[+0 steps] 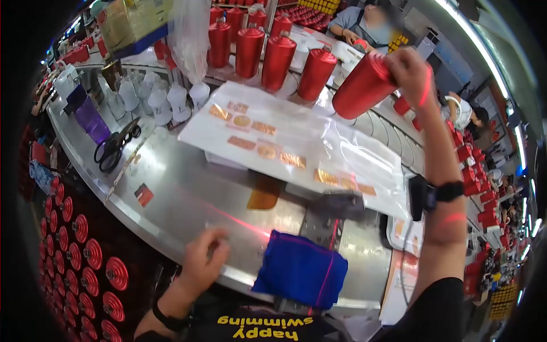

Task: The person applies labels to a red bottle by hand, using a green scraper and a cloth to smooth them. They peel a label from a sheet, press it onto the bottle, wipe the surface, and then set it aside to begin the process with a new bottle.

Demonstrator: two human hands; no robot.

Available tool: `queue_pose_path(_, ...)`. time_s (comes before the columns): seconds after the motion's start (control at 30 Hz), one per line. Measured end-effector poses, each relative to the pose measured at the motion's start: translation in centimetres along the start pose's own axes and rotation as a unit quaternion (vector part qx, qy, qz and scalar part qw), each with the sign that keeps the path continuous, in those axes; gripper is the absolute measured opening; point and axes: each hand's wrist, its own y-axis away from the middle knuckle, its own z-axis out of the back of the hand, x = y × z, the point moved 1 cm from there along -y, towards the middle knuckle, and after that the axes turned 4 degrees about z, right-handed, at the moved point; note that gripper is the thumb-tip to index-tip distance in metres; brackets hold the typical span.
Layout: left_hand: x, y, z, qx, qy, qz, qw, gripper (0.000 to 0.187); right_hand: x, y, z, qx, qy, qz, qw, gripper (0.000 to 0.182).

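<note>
My right hand [405,71] is raised at the upper right, closed around the neck end of a red metallic bottle [364,85], which tilts above the row of plates behind the work table. My left hand [206,259] hovers over the near side of the steel table, its fingers loosely curled and slightly blurred; nothing shows in them. A folded blue cloth [302,270] lies just right of it. Beyond, a white sheet [307,139] with several gold stickers [266,151] spans the middle. Red laser lines cross the cloth, the table and my right arm.
Several red bottles [273,60] stand along the line behind the sheet. Black scissors [114,147], a purple packet [90,117] and white bottles [160,104] sit at the left. Below are rows of red stepped discs [91,253]. Another person [364,28] works across the line.
</note>
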Motion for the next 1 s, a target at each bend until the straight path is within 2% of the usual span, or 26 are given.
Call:
queue_pose_path(0.07,-2.1,-1.4,-0.3,0.005,0.044,-0.057,0.997,0.035,3.3,-0.3,6.1,0.067,-0.095,-0.062,0.991,0.027)
queue_pose_path(0.1,-3.6,-2.3,-0.9,0.014,0.091,-0.080,0.993,0.042,5.1,0.2,8.2,0.078,-0.191,-0.056,0.977,0.024)
queue_pose_path(0.13,-5.4,-3.4,-1.7,0.034,0.113,-0.128,0.985,0.052,5.8,0.8,10.5,0.147,-0.247,-0.107,0.952,0.015)
queue_pose_path(0.23,-10.4,-6.4,-5.3,0.075,0.115,-0.262,0.955,0.087,12.3,5.3,11.6,0.151,-0.301,-0.203,0.919,0.016)
queue_pose_path(0.3,-13.4,-6.1,-7.9,0.183,0.214,-0.147,0.948,0.106,15.7,9.5,9.7,0.152,-0.358,-0.198,0.900,0.019)
queue_pose_path(0.37,-12.5,-5.7,-9.7,0.204,0.198,-0.099,0.954,0.113,16.9,14.3,7.6,0.172,-0.362,-0.307,0.863,0.022)
queue_pose_path(0.4,-10.0,-5.6,-11.3,0.193,0.198,-0.111,0.955,0.101,17.4,16.6,6.7,0.123,-0.397,-0.357,0.836,0.026)
queue_pose_path(0.43,-9.8,-5.2,-11.6,0.242,0.270,-0.038,0.931,0.095,17.9,18.7,6.1,0.073,-0.429,-0.405,0.804,0.031)
queue_pose_path(0.5,-9.3,-4.5,-11.8,0.323,0.402,0.114,0.849,0.081,19.3,22.1,5.9,0.066,-0.473,-0.455,0.752,0.041)
queue_pose_path(0.53,-9.8,-4.1,-11.7,0.328,0.450,0.175,0.812,0.067,19.5,23.2,5.5,0.070,-0.479,-0.468,0.739,0.043)
queue_pose_path(0.73,-7.8,-5.1,-14.6,0.297,0.467,0.208,0.807,0.063,18.6,26.3,3.6,0.073,-0.483,-0.538,0.687,0.042)
queue_pose_path(0.77,-7.5,-5.5,-15.0,0.293,0.473,0.215,0.802,0.062,18.3,26.1,3.3,0.072,-0.471,-0.525,0.705,0.042)
queue_pose_path(0.8,-8.1,-6.0,-14.7,0.333,0.481,0.185,0.789,0.055,18.0,25.8,3.0,0.070,-0.454,-0.515,0.724,0.043)
queue_pose_path(0.83,-8.4,-5.9,-14.7,0.324,0.472,0.176,0.801,0.054,17.9,25.7,3.1,0.066,-0.435,-0.506,0.742,0.043)
queue_pose_path(0.9,-8.6,-5.6,-14.8,0.304,0.451,0.157,0.824,0.051,17.8,26.2,3.4,0.085,-0.350,-0.453,0.815,0.044)
queue_pose_path(1.0,-8.3,-5.6,-14.6,0.328,0.410,0.132,0.841,0.052,17.3,27.0,6.8,0.119,-0.280,-0.349,0.886,0.039)
